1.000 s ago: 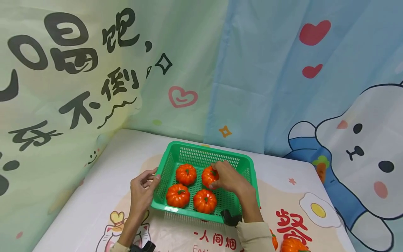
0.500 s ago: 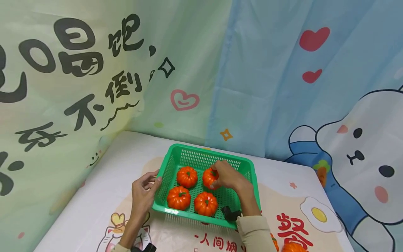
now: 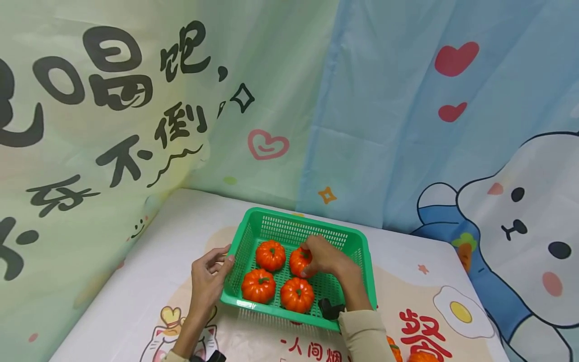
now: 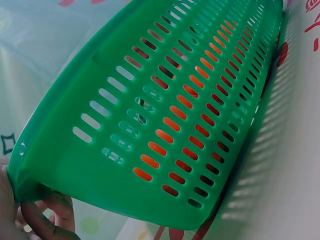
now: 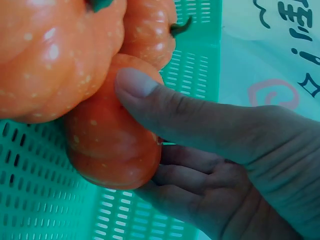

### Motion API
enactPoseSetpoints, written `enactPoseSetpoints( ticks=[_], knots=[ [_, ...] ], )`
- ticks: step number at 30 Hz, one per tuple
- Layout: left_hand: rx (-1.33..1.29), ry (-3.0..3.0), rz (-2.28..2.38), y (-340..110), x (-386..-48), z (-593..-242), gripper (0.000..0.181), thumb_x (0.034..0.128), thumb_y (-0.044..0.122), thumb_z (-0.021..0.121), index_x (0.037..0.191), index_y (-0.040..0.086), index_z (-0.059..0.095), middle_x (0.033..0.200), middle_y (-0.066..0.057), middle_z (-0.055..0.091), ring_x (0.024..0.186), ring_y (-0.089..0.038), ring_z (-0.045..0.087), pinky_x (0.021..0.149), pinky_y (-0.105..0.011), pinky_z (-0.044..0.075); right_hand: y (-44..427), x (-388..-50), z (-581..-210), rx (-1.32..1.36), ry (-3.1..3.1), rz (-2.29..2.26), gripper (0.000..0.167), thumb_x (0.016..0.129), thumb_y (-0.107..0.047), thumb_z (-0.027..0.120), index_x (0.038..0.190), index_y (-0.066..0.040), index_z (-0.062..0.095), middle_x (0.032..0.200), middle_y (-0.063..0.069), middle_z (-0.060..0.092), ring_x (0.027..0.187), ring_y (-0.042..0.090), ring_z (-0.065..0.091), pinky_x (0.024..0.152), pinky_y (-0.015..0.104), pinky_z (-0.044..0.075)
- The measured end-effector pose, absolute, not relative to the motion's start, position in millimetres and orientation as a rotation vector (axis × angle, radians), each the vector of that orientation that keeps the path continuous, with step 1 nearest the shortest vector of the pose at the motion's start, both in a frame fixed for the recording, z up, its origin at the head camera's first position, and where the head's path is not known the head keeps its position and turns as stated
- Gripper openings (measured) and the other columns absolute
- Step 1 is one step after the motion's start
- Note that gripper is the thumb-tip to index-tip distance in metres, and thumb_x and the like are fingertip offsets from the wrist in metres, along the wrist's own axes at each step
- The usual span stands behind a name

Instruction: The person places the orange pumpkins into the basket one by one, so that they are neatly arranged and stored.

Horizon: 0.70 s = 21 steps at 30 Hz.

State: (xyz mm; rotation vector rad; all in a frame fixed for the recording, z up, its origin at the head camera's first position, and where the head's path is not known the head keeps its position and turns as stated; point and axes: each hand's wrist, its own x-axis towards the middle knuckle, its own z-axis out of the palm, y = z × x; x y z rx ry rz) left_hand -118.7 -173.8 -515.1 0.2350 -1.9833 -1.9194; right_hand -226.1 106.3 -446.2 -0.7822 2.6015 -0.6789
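A green perforated basket (image 3: 357,261) stands on the table with several orange toy pumpkins inside. My left hand (image 3: 209,274) grips its left rim; in the left wrist view the fingers (image 4: 60,212) curl under the basket's corner. Inside the basket, my right hand (image 3: 332,259) holds the back-right pumpkin (image 3: 298,261), thumb on one side and fingers on the other in the right wrist view. Close around it sit the back-left pumpkin (image 3: 270,255), the front-left pumpkin (image 3: 258,286) and the front-right pumpkin (image 3: 297,295). Part of the held pumpkin is hidden by the hand.
More orange pumpkins (image 3: 422,357) lie at the bottom right, outside the basket and partly cut off by the frame edge. A printed cloth covers the table (image 3: 181,226). A printed curtain (image 3: 353,125) hangs close behind the basket.
My right hand has shifted the held pumpkin slightly left and nearer, towards the front-right pumpkin. The left hand keeps its grip on the rim. The head view has tilted a little.
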Motion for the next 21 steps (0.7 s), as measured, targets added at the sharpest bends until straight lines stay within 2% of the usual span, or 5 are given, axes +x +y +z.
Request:
enactPoseSetpoints(
  ticks=[4, 7, 9, 14, 21],
  knots=[
    [0.231, -1.984, -1.918, -173.6, -119.4, -515.0, 0.027, 0.1016, 0.006, 0.076, 0.127, -0.002, 0.078, 0.105, -0.029, 0.077, 0.063, -0.006, 0.065, 0.062, -0.018, 0.051, 105.7, -226.4, -448.4, -0.777, 2.601, -0.674, 0.054, 0.08, -0.001, 0.096, 0.066, -0.01, 0.045, 0.08, -0.005, 0.014, 0.07, 0.014, 0.015, 0.062, 0.03, 0.022],
    [0.229, -1.986, -1.917, -173.7, -119.9, -514.7, 0.027, 0.102, 0.007, 0.076, 0.127, -0.002, 0.078, 0.105, -0.029, 0.077, 0.063, -0.005, 0.065, 0.062, -0.018, 0.051, 105.4, -226.0, -449.0, -0.753, 2.616, -0.681, 0.036, 0.078, -0.001, 0.096, 0.068, -0.008, 0.063, 0.074, -0.004, 0.052, 0.067, 0.01, 0.032, 0.061, 0.027, 0.031],
    [0.233, -1.991, -1.915, -173.7, -120.0, -514.5, 0.027, 0.1021, 0.008, 0.076, 0.128, -0.001, 0.078, 0.105, -0.028, 0.077, 0.063, -0.005, 0.065, 0.062, -0.017, 0.051, 105.5, -225.3, -449.1, -0.731, 2.621, -0.686, 0.022, 0.078, -0.001, 0.097, 0.077, -0.005, 0.075, 0.104, 0.015, 0.08, 0.075, 0.011, 0.057, 0.066, 0.026, 0.044],
    [0.241, -2.006, -1.908, -173.2, -119.4, -513.8, 0.027, 0.1023, 0.008, 0.075, 0.128, -0.001, 0.078, 0.105, -0.027, 0.077, 0.064, -0.005, 0.064, 0.061, -0.017, 0.049, 106.1, -223.6, -450.0, -0.709, 2.625, -0.704, 0.02, 0.078, -0.003, 0.097, 0.091, 0.0, 0.083, 0.14, 0.031, 0.069, 0.125, 0.038, 0.074, 0.089, 0.039, 0.064],
    [0.24, -1.996, -1.916, -173.2, -118.6, -514.9, 0.027, 0.1019, 0.007, 0.076, 0.128, -0.001, 0.078, 0.105, -0.027, 0.077, 0.064, -0.007, 0.065, 0.061, -0.018, 0.05, 105.9, -224.1, -453.2, -0.711, 2.616, -0.73, 0.022, 0.078, -0.002, 0.097, 0.095, 0.001, 0.083, 0.141, 0.033, 0.067, 0.127, 0.042, 0.072, 0.09, 0.04, 0.065]
  ],
)
